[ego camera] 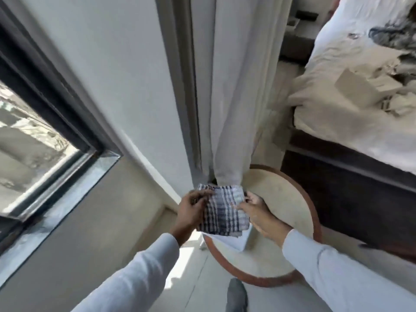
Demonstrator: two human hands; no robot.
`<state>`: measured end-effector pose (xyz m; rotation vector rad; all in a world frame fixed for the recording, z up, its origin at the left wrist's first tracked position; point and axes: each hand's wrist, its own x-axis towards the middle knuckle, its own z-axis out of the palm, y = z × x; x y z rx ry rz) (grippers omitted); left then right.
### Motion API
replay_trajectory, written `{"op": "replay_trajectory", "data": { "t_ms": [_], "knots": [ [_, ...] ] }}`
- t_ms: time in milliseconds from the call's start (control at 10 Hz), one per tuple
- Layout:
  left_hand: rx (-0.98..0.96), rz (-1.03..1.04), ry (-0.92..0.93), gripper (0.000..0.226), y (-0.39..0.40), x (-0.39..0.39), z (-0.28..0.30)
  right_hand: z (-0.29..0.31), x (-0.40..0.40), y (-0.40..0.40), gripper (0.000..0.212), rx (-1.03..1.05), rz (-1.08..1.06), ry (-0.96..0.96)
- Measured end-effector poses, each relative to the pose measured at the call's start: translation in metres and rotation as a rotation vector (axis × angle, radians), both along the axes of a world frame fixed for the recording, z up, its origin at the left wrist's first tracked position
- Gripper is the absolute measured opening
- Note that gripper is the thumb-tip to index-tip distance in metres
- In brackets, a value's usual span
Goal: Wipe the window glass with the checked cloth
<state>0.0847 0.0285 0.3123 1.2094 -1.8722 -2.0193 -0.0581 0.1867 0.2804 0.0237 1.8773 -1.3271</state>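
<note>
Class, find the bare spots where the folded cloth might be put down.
The round table is bare right of the checked cloth, up to its brown rim. The bed is crowded with rumpled bedding.

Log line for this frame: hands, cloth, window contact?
left hand: holds checked cloth | right hand: holds cloth | cloth: folded, above round table | window glass: untouched

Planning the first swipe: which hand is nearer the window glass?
Left. The left hand holds the checked cloth's window-side edge; the right hand holds the far edge, farther from the window glass.
</note>
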Motion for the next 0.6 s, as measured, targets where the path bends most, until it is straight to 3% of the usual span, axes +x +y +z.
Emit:
{"op": "replay_trajectory", "data": {
  "t_ms": [100,200,400,500,600],
  "knots": [
    [0.004,-0.164,-0.068,0.042,0.008,-0.026,-0.077,-0.068,-0.015,0.014,0.062,0.136,0.052,0.103],
    [-0.174,-0.358,-0.188,0.059,0.005,-0.047,-0.152,-0.132,-0.023,0.018,0.076,0.225,0.120,0.214],
    [-0.471,-0.573,-0.334,0.060,-0.021,-0.070,-0.271,-0.243,-0.020,0.003,0.087,0.270,0.140,0.257],
    [-0.590,-0.732,-0.431,0.074,-0.026,-0.057,-0.306,-0.272,-0.001,0.001,0.072,0.398,0.188,0.386],
    [-0.640,-0.745,-0.435,0.084,-0.029,-0.037,-0.321,-0.279,0.018,-0.005,0.059,0.418,0.222,0.481]
  ]
}}
